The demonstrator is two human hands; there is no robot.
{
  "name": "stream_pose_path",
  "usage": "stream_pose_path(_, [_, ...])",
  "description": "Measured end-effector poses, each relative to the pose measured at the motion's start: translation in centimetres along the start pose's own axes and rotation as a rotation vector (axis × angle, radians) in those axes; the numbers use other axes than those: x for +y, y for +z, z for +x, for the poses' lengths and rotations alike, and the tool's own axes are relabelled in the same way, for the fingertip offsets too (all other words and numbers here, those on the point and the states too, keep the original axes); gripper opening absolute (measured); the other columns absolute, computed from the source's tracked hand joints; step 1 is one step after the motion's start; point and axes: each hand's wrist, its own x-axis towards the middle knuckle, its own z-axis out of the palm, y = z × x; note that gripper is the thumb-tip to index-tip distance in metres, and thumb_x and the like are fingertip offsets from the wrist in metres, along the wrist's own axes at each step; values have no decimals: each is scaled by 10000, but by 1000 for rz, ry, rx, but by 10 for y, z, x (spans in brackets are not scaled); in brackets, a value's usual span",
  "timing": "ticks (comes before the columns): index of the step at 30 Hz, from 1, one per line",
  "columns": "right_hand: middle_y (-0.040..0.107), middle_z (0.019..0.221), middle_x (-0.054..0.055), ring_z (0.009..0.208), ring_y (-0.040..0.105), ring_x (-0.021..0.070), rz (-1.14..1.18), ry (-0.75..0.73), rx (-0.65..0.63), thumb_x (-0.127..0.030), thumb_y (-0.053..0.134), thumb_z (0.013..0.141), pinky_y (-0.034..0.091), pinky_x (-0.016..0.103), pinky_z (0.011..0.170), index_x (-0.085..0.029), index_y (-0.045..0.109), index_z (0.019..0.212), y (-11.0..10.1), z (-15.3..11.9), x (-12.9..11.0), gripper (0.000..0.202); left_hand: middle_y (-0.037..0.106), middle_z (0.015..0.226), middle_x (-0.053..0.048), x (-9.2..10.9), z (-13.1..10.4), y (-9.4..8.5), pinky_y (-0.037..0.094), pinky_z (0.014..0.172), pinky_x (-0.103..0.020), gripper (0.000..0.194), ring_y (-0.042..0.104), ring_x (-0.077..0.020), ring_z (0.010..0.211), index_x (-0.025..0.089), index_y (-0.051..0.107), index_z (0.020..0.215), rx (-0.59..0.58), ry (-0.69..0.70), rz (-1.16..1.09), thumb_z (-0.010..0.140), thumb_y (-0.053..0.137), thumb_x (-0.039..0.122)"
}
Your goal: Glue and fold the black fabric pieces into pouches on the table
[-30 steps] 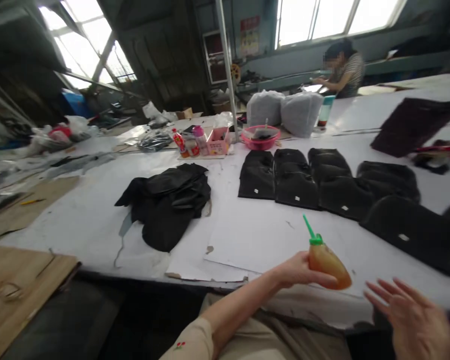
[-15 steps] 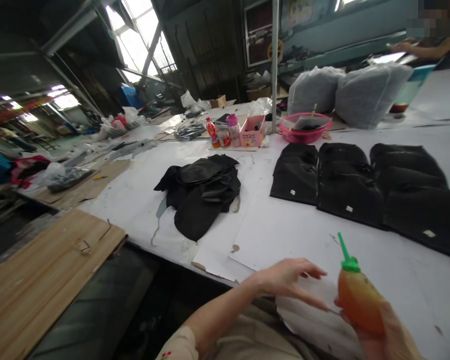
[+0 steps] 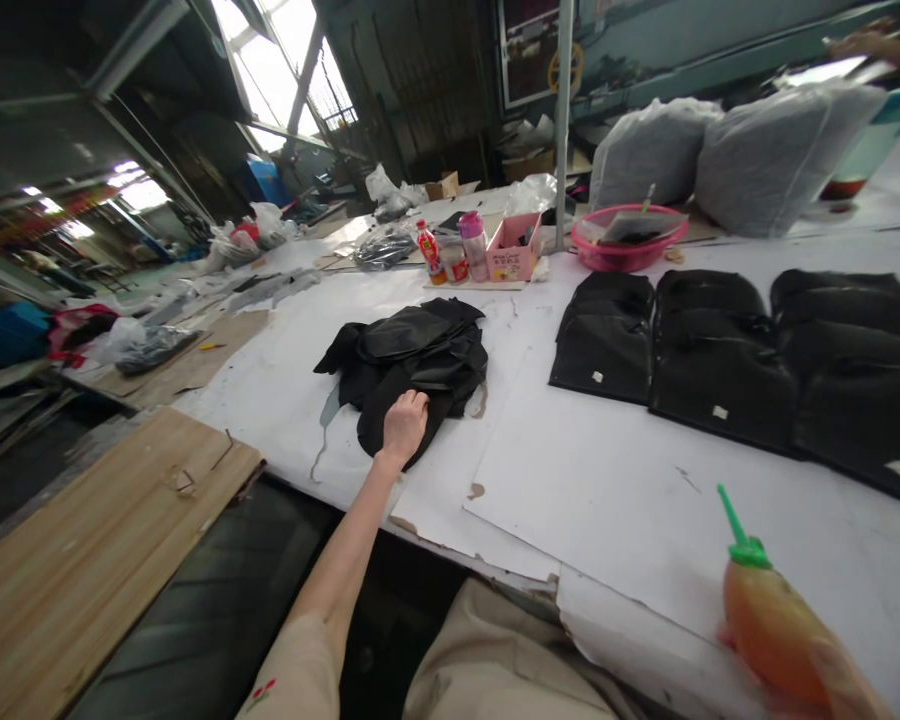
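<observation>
A loose pile of black pieces [image 3: 420, 340] lies on the white-covered table [image 3: 570, 480]. My left hand [image 3: 406, 425] reaches onto the pile's near edge, its fingers closed on a black piece. At the lower right my right hand [image 3: 832, 670] is wrapped round a squeeze bottle [image 3: 772, 620] of orange-yellow liquid, whose green nozzle points up. Part of that hand is blurred. Flat black pieces [image 3: 720, 360] with small white tags lie in a row at the right.
Behind stand a red-capped bottle [image 3: 429, 252], a pink box [image 3: 514, 248], a pink basin [image 3: 628, 238], a metal pole [image 3: 562, 130] and wrapped grey bundles [image 3: 780, 160]. A wooden board [image 3: 97, 560] is at the lower left. A person's hand [image 3: 874, 42] shows far right.
My left hand has moved away from beside the bottle to the black pile at the left and closed on a piece. My right hand, with the bottle, sits further right and lower.
</observation>
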Motion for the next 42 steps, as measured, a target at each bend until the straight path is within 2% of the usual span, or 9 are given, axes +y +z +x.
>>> stream_pose_path(3, [674, 941, 136, 646, 663, 325, 6, -1, -9, -612, 766, 650, 520, 437, 411, -333, 679, 1029, 0, 1, -1, 478, 635, 1287, -122, -6, 14, 6, 481, 951, -316, 406, 601, -246, 1157, 195, 598, 1357, -15, 88, -23, 1004, 402, 153])
stream_pose_path(8, [696, 1033, 137, 712, 673, 298, 45, 32, 15, -592, 776, 670, 566, 447, 544, -315, 703, 972, 4, -8, -4, 416, 477, 1520, -114, -16, 41, 7, 518, 865, -321, 551, 681, -229, 1019, 269, 482, 1501, -81, 176, 26, 984, 378, 111])
stream_pose_path(15, [687, 972, 126, 678, 648, 284, 61, 23, -12, -634, 773, 652, 523, 411, 479, -325, 700, 1016, 8, -11, -9, 482, 631, 1273, -144, -15, 77, 13, 517, 789, -339, 393, 693, -242, 889, 234, 677, 1287, -150, 261, 111, 995, 425, 160])
stream_pose_path(20, [682, 837, 112, 597, 643, 257, 78, -46, -30, -629, 745, 701, 447, 320, 381, -267, 686, 1065, 10, -9, -5, 517, 676, 1146, -183, -11, 84, 5, 499, 911, -389, 370, 645, -296, 1063, 139, 694, 1200, -108, 347, 125, 971, 405, 105])
stream_pose_path(24, [699, 759, 88, 552, 640, 230, 144, -98, -97, -641, 781, 690, 435, 267, 365, -228, 664, 1083, 8, -7, 2, 582, 685, 1110, -171, -22, 73, -25, 469, 1009, -441, 327, 607, -303, 1143, 151, 687, 1098, 4, 423, 78, 994, 377, 157])
stream_pose_path(28, [732, 805, 80, 583, 672, 232, 225, -104, -143, -597, 825, 701, 463, 265, 392, -213, 632, 1127, 5, -5, 8, 605, 698, 1024, -92, -28, 46, -79, 516, 958, -398, 237, 651, -238, 1025, 208, 642, 976, 287, 527, -240, 1003, 408, 237])
stream_pose_path(33, [728, 809, 68, 601, 680, 233, 289, -99, -161, -585, 830, 711, 465, 273, 417, -202, 611, 1188, 5, -6, 11, 649, 672, 892, -17, 6, -7, -156, 556, 694, -336, 128, 637, -195, 781, 266, 625, 977, 509, 268, -530, 940, 548, 363])
stream_pose_path(38, [726, 818, 49, 646, 703, 224, 349, -109, -98, -621, 813, 723, 531, 297, 514, -197, 639, 1096, 5, -14, 12, 591, 653, 708, 22, 50, -26, -183, 483, 463, -312, 236, 592, -196, 586, 311, 684, 803, 84, 211, -953, 708, 753, 517])
stream_pose_path(42, [724, 823, 45, 680, 715, 219, 417, -133, -80, -676, 778, 737, 589, 337, 618, -187, 638, 1065, 9, -19, 11, 605, 604, 657, -7, 117, -10, -140, 459, 491, -272, 388, 555, -162, 575, 220, 629, 652, -459, 337, -979, 735, 724, 586])
